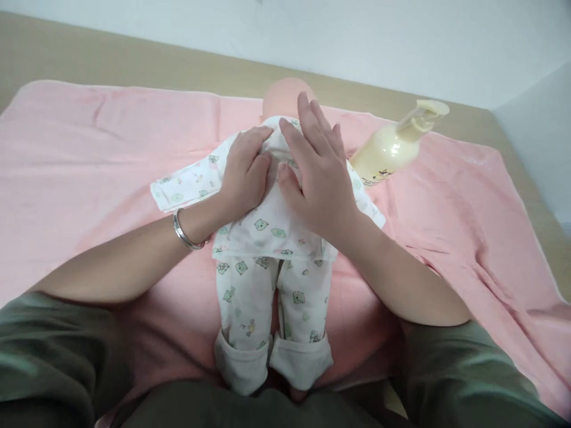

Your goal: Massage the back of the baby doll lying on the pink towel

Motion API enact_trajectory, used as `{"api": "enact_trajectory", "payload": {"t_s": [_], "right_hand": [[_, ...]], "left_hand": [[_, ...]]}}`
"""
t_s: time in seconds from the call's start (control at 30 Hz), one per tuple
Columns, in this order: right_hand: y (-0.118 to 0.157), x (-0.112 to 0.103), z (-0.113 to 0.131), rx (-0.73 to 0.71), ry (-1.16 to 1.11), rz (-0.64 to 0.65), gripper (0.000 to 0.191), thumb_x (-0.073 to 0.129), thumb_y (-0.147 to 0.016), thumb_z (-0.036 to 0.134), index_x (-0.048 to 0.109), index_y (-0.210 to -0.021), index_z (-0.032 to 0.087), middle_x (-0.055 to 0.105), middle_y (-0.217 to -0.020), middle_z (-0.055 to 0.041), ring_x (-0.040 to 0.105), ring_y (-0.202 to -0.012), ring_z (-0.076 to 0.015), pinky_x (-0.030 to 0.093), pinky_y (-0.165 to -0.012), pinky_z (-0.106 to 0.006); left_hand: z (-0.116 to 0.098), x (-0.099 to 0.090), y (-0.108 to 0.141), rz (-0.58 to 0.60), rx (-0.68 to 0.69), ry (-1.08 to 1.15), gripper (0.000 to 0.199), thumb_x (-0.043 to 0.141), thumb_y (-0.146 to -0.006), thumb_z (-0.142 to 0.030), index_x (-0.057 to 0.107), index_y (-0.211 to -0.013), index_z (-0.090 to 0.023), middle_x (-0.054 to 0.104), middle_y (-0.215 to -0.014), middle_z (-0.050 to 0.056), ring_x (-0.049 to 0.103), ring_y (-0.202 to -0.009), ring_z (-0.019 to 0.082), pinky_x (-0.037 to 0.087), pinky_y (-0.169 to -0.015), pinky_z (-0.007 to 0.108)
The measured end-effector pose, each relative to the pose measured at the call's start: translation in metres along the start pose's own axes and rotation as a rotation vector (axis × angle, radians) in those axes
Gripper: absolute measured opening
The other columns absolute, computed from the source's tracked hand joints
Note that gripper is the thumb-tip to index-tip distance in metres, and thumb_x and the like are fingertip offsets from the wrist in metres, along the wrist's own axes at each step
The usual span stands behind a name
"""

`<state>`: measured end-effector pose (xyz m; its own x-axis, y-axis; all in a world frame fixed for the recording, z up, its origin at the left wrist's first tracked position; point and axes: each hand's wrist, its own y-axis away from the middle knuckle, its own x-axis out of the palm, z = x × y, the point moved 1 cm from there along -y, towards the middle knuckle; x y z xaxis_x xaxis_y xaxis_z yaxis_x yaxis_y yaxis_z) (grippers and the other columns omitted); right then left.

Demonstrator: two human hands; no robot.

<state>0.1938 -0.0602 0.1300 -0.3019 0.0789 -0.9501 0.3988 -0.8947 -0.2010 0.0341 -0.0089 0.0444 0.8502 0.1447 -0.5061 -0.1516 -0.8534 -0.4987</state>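
A baby doll (289,98) lies lengthwise in front of me, its smooth round head farthest away and no face showing. It wears a white top (267,229) with small green animal prints and matching pants (245,291), their cuffs turned up. My left hand (247,169) lies on the upper left of the top, fingers stretched out toward the neck. Over the upper right side is my right hand (319,166), tilted, with its fingers raised and spread. Neither hand holds anything. Whether the right palm's edge touches the cloth I cannot tell.
A pale yellow pump bottle (392,148) leans at the doll's right, close to its sleeve. Beneath everything is a wrinkled pink blanket (111,137) on a wooden table (134,59). A white wall (357,41) rises behind the table.
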Motion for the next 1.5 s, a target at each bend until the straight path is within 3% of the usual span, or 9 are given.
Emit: {"api": "enact_trajectory", "payload": {"t_s": [0.13,0.33,0.43,0.53,0.77,0.97,1.17,1.33,1.5], "right_hand": [[-0.011,0.009,-0.013,-0.013,-0.005,0.127,0.061,0.043,-0.105,0.024,0.046,-0.165,0.014,0.031,-0.180,-0.0109,0.026,-0.170,-0.0347,0.019,-0.140,-0.069],[-0.006,-0.014,-0.014,-0.033,0.054,-0.052,0.059,0.039,-0.106,0.027,0.048,-0.163,0.020,0.025,-0.183,-0.0047,0.024,-0.171,-0.0221,0.028,-0.142,-0.046],[-0.010,0.000,-0.016,-0.038,0.030,0.071,0.061,0.041,-0.108,0.031,0.043,-0.167,0.014,0.018,-0.184,-0.0106,0.016,-0.173,-0.0324,0.020,-0.142,-0.060],[-0.015,0.013,-0.022,-0.041,-0.019,0.161,0.062,0.043,-0.109,0.036,0.040,-0.169,0.017,0.021,-0.183,-0.0109,0.017,-0.172,-0.0385,0.016,-0.138,-0.072],[-0.011,0.007,-0.021,-0.072,-0.057,-0.028,0.061,0.039,-0.110,0.034,0.040,-0.169,0.018,0.015,-0.185,-0.0064,0.016,-0.173,-0.0282,0.024,-0.143,-0.054],[-0.012,0.017,-0.018,-0.037,-0.060,0.104,0.060,0.041,-0.108,0.032,0.044,-0.166,0.018,0.027,-0.182,-0.0084,0.017,-0.173,-0.0351,0.017,-0.140,-0.070],[-0.007,0.007,-0.013,-0.037,-0.004,-0.036,0.062,0.037,-0.108,0.030,0.041,-0.169,0.019,0.015,-0.185,-0.0046,0.010,-0.174,-0.0294,0.016,-0.144,-0.059],[-0.014,0.020,-0.023,-0.098,0.024,0.022,0.057,0.037,-0.106,0.030,0.055,-0.159,0.018,0.039,-0.177,-0.0055,0.030,-0.169,-0.0277,0.023,-0.143,-0.057],[-0.018,-0.002,-0.042,-0.163,0.087,-0.248,0.047,0.041,-0.103,0.023,0.065,-0.143,0.023,0.046,-0.174,-0.0034,0.041,-0.164,-0.0236,0.034,-0.139,-0.047]], "left_hand": [[-0.006,-0.002,0.001,-0.064,-0.048,-0.037,0.034,0.045,-0.099,-0.033,0.064,-0.127,-0.026,0.073,-0.135,0.007,0.063,-0.129,0.032,0.048,-0.118,0.057],[-0.008,-0.002,0.001,-0.086,-0.023,-0.020,0.033,0.048,-0.096,-0.025,0.065,-0.124,-0.031,0.076,-0.129,0.003,0.066,-0.125,0.031,0.054,-0.115,0.054],[-0.010,-0.001,0.000,-0.080,-0.040,-0.020,0.037,0.049,-0.090,-0.020,0.066,-0.121,-0.029,0.076,-0.125,0.004,0.067,-0.120,0.030,0.054,-0.114,0.053],[-0.014,-0.002,-0.001,-0.087,-0.041,-0.022,0.039,0.049,-0.086,-0.017,0.067,-0.119,-0.027,0.077,-0.125,0.006,0.067,-0.120,0.031,0.054,-0.113,0.053],[-0.014,-0.003,0.001,-0.063,-0.039,-0.043,0.029,0.048,-0.098,-0.027,0.066,-0.119,-0.034,0.077,-0.125,0.003,0.067,-0.121,0.032,0.055,-0.112,0.053],[-0.010,-0.003,0.001,-0.040,-0.045,-0.052,0.030,0.048,-0.103,-0.033,0.065,-0.128,-0.034,0.074,-0.136,0.003,0.065,-0.132,0.031,0.050,-0.121,0.052],[-0.014,-0.003,0.003,-0.054,-0.038,-0.078,0.029,0.049,-0.104,-0.031,0.066,-0.127,-0.033,0.076,-0.128,0.005,0.068,-0.123,0.031,0.055,-0.114,0.052],[-0.011,-0.003,0.000,-0.036,-0.029,-0.084,0.027,0.049,-0.106,-0.036,0.065,-0.127,-0.033,0.075,-0.132,0.006,0.066,-0.130,0.032,0.052,-0.119,0.053],[-0.009,-0.004,-0.005,0.087,-0.097,-0.145,0.050,0.043,-0.101,-0.041,0.057,-0.146,-0.026,0.060,-0.159,0.009,0.049,-0.153,0.032,0.033,-0.135,0.055]]}}
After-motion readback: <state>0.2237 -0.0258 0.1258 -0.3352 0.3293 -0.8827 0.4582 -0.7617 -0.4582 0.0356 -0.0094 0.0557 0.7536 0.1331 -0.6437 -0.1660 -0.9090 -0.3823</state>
